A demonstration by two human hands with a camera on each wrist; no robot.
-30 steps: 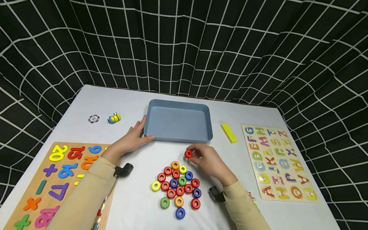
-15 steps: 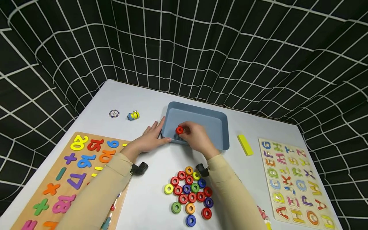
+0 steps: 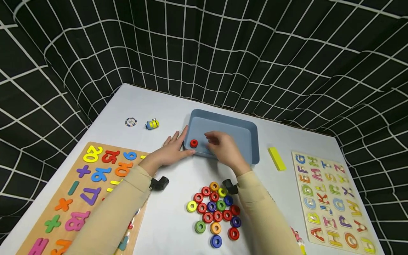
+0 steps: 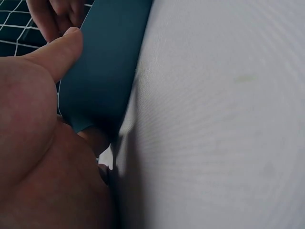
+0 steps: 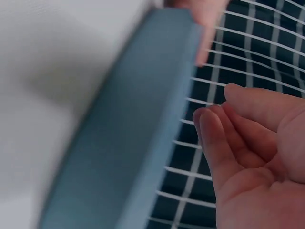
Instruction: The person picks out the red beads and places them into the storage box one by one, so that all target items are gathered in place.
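A red ring (image 3: 193, 143) lies in the near left corner of the blue-grey tray (image 3: 242, 121). My right hand (image 3: 224, 148) hovers over the tray just right of that ring, fingers loosely bent and holding nothing; the right wrist view shows a gap between thumb and fingertips. At the tray's left corner rests my left hand (image 3: 169, 152), its fingers extended along the outside and its thumb at the near rim. In the left wrist view the thumb (image 4: 62, 52) touches the tray wall (image 4: 102, 71). Several coloured rings (image 3: 217, 216) lie in a cluster on the white table, nearer to me.
A number board (image 3: 76, 177) lies at the left and a letter board (image 3: 331, 202) at the right. Behind the left hand are a poker chip (image 3: 130, 122) and a small yellow-blue figure (image 3: 152, 124). A yellow block (image 3: 277, 159) sits right of the tray.
My right hand carried the red ring from the table into the tray and let it go, then drew slightly right. The left hand stayed at the tray's corner while the head view shifted.
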